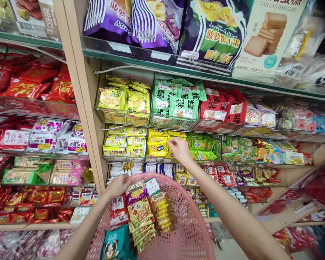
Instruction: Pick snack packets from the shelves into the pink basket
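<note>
My left hand (118, 186) is closed over the left rim of a pink perforated plastic basket (188, 216). Inside the basket lie a red packet (119, 211), a purple packet (136, 191), a row of yellow-gold packets (141, 220), a stack of small yellow packets in a clear wrapper (164, 215) and a teal bag (116, 245). Beyond the basket, my right hand (180, 150) reaches into a shelf bin, thumb and fingers pinched at the edge of a yellow snack packet (157, 147). More yellow packets surround it, some partly hidden by the hand.
Clear-fronted bins hold lime-green packets (203, 144) to the right and pale yellow packets (124, 141) to the left. Large purple chip bags (157, 25) stand on the glass shelf above. A wooden upright (81, 90) separates the left shelves, which hold red packets (32, 83).
</note>
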`<state>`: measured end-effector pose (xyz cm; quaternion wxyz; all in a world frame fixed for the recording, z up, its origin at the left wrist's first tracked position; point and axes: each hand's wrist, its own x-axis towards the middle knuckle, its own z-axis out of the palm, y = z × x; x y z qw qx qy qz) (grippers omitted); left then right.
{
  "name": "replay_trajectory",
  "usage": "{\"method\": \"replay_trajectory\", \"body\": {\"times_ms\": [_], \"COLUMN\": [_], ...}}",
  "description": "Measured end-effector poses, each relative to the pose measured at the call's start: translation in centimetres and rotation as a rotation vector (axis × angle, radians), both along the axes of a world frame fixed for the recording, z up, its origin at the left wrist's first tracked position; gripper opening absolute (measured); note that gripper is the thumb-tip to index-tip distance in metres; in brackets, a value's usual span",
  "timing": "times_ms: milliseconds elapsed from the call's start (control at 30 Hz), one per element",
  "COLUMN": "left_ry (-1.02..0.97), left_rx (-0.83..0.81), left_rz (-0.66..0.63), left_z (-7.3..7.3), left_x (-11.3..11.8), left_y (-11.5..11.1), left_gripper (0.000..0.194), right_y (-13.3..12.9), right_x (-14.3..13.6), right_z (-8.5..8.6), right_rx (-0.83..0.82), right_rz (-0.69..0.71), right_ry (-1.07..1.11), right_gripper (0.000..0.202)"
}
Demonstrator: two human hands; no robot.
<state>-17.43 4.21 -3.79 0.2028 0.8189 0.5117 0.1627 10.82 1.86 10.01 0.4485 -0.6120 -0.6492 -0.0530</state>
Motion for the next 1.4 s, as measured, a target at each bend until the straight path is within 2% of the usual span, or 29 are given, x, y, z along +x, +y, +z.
{"method": "replay_trajectory", "body": {"times_ms": [533,800,900,1033,1167,1267,1400], "left_ry": [0.001,0.035,0.020,0.019,0.061,0.077,0.058], "left_rx": [0.005,-0.003,0.007,0.011,0.009,-0.001,0.005], "left_rz": [-0.001,0.032,0.004,-0.013,0.011,0.011,-0.015], "left_z": [0.7,0.7,0.8,1.2,1.4,1.4,1.4], "left_x": [0.2,0.0,0.0,0.1,0.1,0.1,0.2], "left_y": [0.1,0.3,0.4,0.3,0.3,0.3,0.3], "left_gripper": [0.044,0.047,0.047,0.048,0.048,0.051,0.053], "right_y": [0.1,-0.9,-1.8,-3.6,-6.9,-10.2,-14.1], "right_x": [-1.1,-1.6,-1.8,-2.0,-2.4,-3.0,-4.0], "right_z": [0.7,1.6,2.1,3.2,4.0,3.7,1.8], "right_rx": [0.096,0.191,0.230,0.275,0.274,0.158,-0.124], "right_rz": [0.036,0.049,0.057,0.091,0.155,0.253,0.431], "right_ry": [0.063,0.052,0.038,0.007,-0.067,-0.145,-0.284], "right_gripper": [0.018,0.020,0.019,0.018,0.015,0.014,0.017]}}
